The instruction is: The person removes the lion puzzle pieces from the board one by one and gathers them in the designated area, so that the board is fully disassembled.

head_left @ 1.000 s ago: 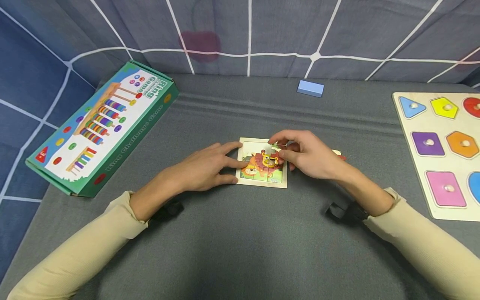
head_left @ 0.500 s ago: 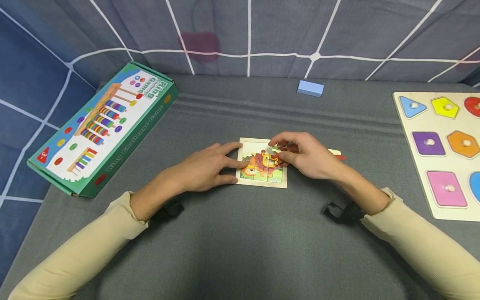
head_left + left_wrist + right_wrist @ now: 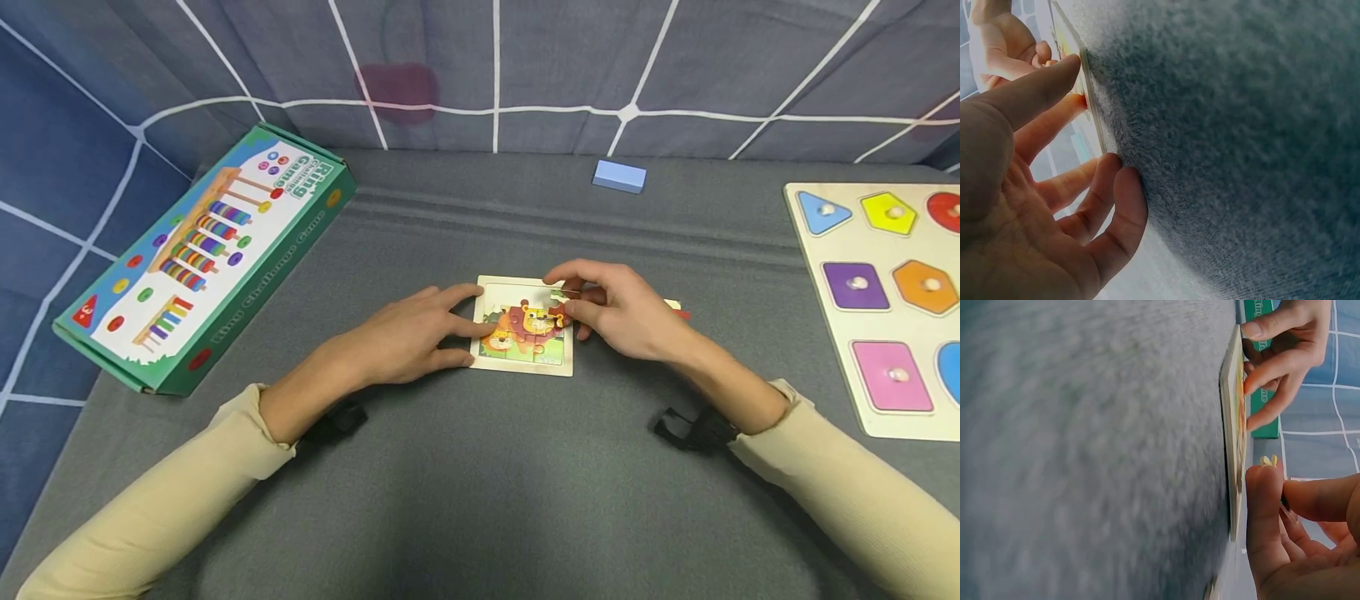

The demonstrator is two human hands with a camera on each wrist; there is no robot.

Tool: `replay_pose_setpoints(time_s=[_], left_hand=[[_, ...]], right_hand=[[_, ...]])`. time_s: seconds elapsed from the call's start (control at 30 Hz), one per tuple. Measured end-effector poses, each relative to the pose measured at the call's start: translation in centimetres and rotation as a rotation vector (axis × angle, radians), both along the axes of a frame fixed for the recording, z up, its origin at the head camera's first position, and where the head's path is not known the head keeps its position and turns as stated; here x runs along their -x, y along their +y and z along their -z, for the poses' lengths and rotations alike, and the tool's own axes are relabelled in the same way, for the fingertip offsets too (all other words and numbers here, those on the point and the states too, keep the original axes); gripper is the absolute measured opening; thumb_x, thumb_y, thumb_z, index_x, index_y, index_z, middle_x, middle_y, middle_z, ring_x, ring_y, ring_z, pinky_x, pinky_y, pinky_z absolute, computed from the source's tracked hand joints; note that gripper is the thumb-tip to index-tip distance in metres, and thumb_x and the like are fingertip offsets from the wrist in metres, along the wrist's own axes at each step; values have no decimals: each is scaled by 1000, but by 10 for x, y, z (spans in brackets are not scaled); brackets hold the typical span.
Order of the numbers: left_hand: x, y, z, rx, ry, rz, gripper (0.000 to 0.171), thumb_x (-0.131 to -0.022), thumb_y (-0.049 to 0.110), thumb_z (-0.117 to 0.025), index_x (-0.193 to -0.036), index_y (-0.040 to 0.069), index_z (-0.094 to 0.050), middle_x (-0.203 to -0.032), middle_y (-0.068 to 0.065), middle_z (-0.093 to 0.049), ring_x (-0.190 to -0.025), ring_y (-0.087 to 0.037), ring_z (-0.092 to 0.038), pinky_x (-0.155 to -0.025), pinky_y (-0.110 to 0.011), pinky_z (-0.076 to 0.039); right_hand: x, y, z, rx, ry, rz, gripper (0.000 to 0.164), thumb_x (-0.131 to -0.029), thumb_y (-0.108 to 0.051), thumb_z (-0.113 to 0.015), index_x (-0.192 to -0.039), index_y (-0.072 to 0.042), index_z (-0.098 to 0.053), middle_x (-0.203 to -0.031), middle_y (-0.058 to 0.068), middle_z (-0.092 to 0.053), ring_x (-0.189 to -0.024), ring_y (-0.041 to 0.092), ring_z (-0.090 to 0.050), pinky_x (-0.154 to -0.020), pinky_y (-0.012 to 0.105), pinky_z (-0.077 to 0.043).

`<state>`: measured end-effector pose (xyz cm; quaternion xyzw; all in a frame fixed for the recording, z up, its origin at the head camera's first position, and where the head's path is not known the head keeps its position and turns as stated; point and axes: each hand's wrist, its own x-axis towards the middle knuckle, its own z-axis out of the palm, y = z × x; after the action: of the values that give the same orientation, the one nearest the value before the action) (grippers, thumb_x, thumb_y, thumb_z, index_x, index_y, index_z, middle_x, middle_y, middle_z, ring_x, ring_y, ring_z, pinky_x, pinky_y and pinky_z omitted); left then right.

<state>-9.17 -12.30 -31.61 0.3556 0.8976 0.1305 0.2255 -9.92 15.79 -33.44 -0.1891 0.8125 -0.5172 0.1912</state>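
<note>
At the puzzle board's (image 3: 525,327) edges, both hands rest, grey mat (image 3: 480,467) around.

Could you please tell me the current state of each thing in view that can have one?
Lion puzzle board: flat on the cloth, nearly filled.
Puzzle piece: pinched over the board's right side.
Left hand: fingers straight, steadying the board's left edge.
Right hand: curled, pinching the piece.
Ring game box: closed.
Shape board: visible shapes seated.
</note>
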Motion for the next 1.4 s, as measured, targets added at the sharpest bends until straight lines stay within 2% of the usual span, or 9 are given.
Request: replay_pose_setpoints(time_s=[0.17, 0.3, 0.43, 0.6, 0.9, 1.0, 1.07, 1.2, 1.4], left_hand=[[0, -1, 1, -11, 14, 8, 47, -95, 34, -68, -140, 26, -57, -157, -11, -31, -124, -33, -46, -108, -52, -31], [0, -2, 2, -29, 33, 21, 44, -94, 34, -68, -136, 26, -61, -157, -11, -33, -112, -28, -50, -98, -47, -40], [-1, -2, 3, -32, 43, 32, 41, -95, 34, -68, -134, 26, -63, -156, -11, -34, -100, -23, -49, -84, -40, -43], [-1, -2, 3, -36, 48, 30, 40, -94, 33, -68, -133, 25, -64, -156, -13, -34, -96, -23, -48, -82, -39, -42], [-1, -1, 4, -49, 67, 29, 38, -94, 31, -69, -131, 24, -66, -155, -13, -36, -89, -22, -47, -77, -37, -41], [-2, -1, 4, -54, 68, 29, 38, -94, 30, -70, -131, 24, -66, -155, -13, -36, -96, -23, -51, -84, -40, -43], [-2, -1, 4, -64, 65, 30, 38, -93, 29, -71, -131, 22, -66, -154, -14, -37, -111, -26, -53, -95, -45, -42], [-1, -2, 5, -94, 66, 38, 38, -92, 26, -73, -128, 18, -69, -152, -16, -39, -135, -31, -42, -109, -53, -29], [-1, -1, 5, -105, 62, 25, 36, -91, 26, -74, -126, 18, -70, -152, -15, -40, -136, -32, -42, -111, -52, -28]], right_hand=[[-3, 10, -4, 13, -21, 49, 29, -95, 6, -57, -123, 1, -62, -104, 17, -59, -77, 26, -66, -61, 34, -55], [-7, 20, -6, -15, -2, 65, 26, -95, 4, -59, -120, 1, -64, -100, 15, -61, -70, 24, -66, -60, 32, -53], [-12, 32, -8, -55, 30, 78, 24, -95, 1, -61, -118, 0, -66, -102, 14, -65, -64, 21, -64, -60, 30, -51], [-17, 44, -10, -101, 54, 105, 24, -96, 0, -61, -119, -1, -66, -107, 14, -65, -64, 19, -63, -60, 29, -50], [-27, 72, -9, -138, 132, 147, 25, -96, 3, -59, -120, 0, -65, -100, 15, -67, -62, 17, -62, -56, 27, -49], [-29, 81, -8, -155, 125, 173, 26, -95, 3, -59, -121, 0, -64, -100, 16, -67, -62, 16, -62, -55, 27, -48], [-31, 87, -7, -168, 120, 189, 26, -95, 4, -59, -121, 1, -64, -100, 16, -67, -62, 16, -62, -55, 27, -48], [-33, 96, -5, -194, 111, 220, 27, -95, 5, -59, -121, 2, -63, -97, 16, -66, -61, 15, -61, -54, 26, -47], [-35, 107, -3, -223, 100, 249, 27, -94, 5, -59, -121, 2, -63, -86, 10, -66, -59, 14, -58, -51, 26, -43]])
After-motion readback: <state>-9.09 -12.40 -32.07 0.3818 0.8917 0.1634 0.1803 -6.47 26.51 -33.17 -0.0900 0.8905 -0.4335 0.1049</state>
